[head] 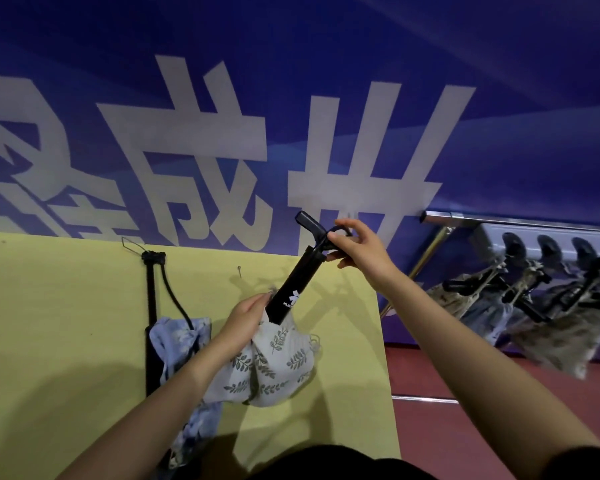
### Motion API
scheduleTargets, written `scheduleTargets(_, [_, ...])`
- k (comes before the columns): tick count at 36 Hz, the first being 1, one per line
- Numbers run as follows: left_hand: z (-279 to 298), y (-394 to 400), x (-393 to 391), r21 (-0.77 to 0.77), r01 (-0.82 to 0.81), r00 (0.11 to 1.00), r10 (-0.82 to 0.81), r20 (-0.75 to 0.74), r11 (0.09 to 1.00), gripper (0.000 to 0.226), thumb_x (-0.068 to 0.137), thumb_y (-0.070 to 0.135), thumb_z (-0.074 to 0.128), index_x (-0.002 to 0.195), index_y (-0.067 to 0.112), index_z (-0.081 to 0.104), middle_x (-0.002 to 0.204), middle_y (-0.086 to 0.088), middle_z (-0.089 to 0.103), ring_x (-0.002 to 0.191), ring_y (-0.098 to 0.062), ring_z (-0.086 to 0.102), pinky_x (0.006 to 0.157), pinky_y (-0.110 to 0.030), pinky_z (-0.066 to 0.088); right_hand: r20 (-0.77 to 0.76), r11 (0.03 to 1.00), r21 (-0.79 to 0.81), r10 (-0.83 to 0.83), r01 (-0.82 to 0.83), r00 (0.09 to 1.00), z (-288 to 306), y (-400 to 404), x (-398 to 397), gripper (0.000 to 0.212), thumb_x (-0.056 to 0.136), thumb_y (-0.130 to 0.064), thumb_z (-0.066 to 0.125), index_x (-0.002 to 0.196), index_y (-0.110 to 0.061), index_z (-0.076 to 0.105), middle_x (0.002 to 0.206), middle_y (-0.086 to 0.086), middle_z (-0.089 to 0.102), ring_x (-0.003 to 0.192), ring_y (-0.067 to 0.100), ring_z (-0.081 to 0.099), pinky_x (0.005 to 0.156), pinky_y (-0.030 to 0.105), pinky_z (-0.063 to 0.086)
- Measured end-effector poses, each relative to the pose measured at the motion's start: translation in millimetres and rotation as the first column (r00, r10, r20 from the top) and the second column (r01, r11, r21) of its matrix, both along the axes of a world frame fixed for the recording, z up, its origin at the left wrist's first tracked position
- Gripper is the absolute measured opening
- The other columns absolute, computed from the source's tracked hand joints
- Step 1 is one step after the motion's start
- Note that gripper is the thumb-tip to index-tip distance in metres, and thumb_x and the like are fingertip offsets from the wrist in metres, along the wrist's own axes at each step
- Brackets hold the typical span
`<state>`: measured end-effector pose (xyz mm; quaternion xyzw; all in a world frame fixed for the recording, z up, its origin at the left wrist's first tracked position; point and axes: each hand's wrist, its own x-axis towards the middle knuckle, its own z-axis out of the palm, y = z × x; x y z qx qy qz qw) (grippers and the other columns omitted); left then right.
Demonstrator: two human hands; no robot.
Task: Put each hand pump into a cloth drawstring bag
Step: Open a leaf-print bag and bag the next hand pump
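Note:
A black hand pump with white print stands tilted, its lower end inside the mouth of a white cloth drawstring bag with a grey leaf pattern. My right hand grips the pump at its T-handle. My left hand holds the bag's opening beside the pump barrel. The bag rests over the yellow table. The pump's bottom end is hidden in the cloth.
A blue floral cloth bag lies to the left with a black pump and hose beside it. A small metal needle lies on the table. At right, several bagged pumps lean below a metal rail. A blue banner stands behind.

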<state>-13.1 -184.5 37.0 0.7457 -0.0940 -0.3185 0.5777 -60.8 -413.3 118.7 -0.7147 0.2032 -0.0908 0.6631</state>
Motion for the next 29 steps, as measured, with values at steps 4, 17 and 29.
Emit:
scheduleTargets(4, [11.0,-0.7,5.6,-0.011,-0.086,0.996,0.086,0.028,0.996,0.022,0.101,0.03,0.045,0.094,0.03,0.065,0.092,0.013,0.068,0.09,-0.003,0.064,0.079,-0.019,0.048,0.083,1.0,-0.023,0.003,-0.001,0.997,12.5,10.0,2.4,0.033,0.09,-0.015,0.067,0.12,-0.011,0.055,0.081,0.008,0.073,0.066,0.022,0.067,0.056,0.027,0.051])
scheduleTargets(17, [82.5,-17.7,44.2,-0.318,-0.342,0.923,0.253,-0.288,0.884,0.037,0.098,0.03,0.051,0.123,0.005,0.061,0.12,-0.015,0.066,0.115,-0.027,0.061,0.106,-0.042,0.042,0.166,0.967,-0.201,0.194,-0.159,0.967,21.1,31.6,-11.8,0.047,0.084,-0.009,0.073,0.124,-0.029,0.06,0.08,0.019,0.064,0.073,0.013,0.061,0.073,0.03,0.053])
scheduleTargets(29, [93.6,-28.7,19.6,-0.073,-0.21,0.953,0.221,0.209,0.975,0.019,0.102,0.034,0.04,0.098,0.024,0.055,0.099,0.006,0.059,0.092,-0.008,0.055,0.078,-0.026,0.043,0.077,0.935,-0.233,0.293,-0.268,0.953,2.0,30.2,-21.8,0.045,0.084,-0.017,0.075,0.122,-0.035,0.061,0.089,-0.003,0.074,0.088,0.008,0.069,0.08,0.023,0.053])
